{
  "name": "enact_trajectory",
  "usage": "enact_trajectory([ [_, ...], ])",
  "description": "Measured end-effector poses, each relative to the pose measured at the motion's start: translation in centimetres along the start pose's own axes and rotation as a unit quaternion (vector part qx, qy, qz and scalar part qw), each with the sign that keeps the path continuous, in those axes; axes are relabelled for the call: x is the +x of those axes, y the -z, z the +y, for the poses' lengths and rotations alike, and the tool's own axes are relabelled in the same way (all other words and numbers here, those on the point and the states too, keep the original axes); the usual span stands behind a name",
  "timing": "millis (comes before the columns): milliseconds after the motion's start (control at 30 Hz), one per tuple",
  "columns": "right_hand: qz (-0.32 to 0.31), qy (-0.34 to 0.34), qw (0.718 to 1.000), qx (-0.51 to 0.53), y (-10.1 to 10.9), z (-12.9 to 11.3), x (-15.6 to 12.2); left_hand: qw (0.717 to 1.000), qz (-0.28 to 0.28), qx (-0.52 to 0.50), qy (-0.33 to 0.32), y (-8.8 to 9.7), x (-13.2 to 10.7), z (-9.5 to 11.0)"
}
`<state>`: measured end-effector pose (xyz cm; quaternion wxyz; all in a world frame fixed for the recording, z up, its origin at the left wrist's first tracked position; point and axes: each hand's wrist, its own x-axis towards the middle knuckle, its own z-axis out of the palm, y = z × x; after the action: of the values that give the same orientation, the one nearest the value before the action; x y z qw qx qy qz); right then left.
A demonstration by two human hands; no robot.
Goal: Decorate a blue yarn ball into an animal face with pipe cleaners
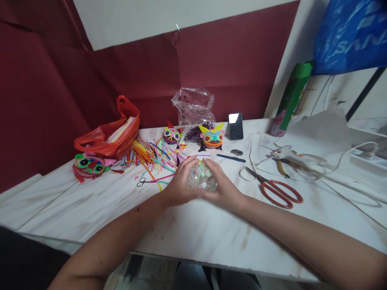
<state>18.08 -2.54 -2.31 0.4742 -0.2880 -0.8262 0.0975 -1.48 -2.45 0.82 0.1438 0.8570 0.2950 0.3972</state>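
My left hand (183, 181) and my right hand (225, 184) are wrapped round a clear rounded container (202, 177), one on each side, just above the table. Small colourful specks show in or through its transparent wall; what they are is too small to tell. Beyond my hands sits a horned creature figure (212, 137) with a yellow, blue and orange face. Another decorated figure (171, 135) stands to its left. Small scissors (145, 182) lie left of my left hand. On the right, large red-handled scissors (276, 189) rest with their blades pointing toward the back.
A red plastic bag (121, 133) stands behind a pink and green figure (90, 166), beside loose pipe cleaners (145, 155). Farther back are a clear bag (195, 106) and a black device (236, 127). Pliers (282, 167), a white cord (338, 159) and a green canister (292, 98) occupy the right.
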Motion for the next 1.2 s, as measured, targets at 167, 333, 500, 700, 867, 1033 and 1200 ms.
enact_trajectory([
  [167, 0.01, 0.002, 0.999, -0.044, 0.0, -0.3, -0.3, 0.998, 0.031, 0.049, 0.031, -0.7, -0.2, 0.4],
  [333, 0.013, 0.032, 0.996, -0.078, 0.3, -0.7, -0.3, 0.994, 0.052, 0.077, 0.051, -1.2, -0.4, 0.9],
  [500, -0.006, 0.067, 0.998, -0.016, 0.9, -1.5, 0.4, 0.984, 0.105, 0.143, -0.025, -0.4, -0.2, 0.5],
  [700, 0.036, -0.196, 0.951, 0.234, 1.3, -1.9, 1.4, 0.956, 0.106, 0.231, -0.15, 0.0, -0.1, -0.4],
  [867, 0.067, -0.281, 0.914, 0.286, 1.3, -2.2, 2.0, 0.94, 0.089, 0.269, -0.189, -0.3, -0.2, -0.7],
  [1033, 0.068, -0.289, 0.908, 0.295, 1.5, -2.4, 2.1, 0.939, 0.086, 0.269, -0.197, -0.1, -0.1, -0.8],
  [1200, 0.073, -0.274, 0.91, 0.302, 1.5, -2.0, 2.1, 0.938, 0.083, 0.266, -0.205, -0.1, -0.1, -1.0],
])
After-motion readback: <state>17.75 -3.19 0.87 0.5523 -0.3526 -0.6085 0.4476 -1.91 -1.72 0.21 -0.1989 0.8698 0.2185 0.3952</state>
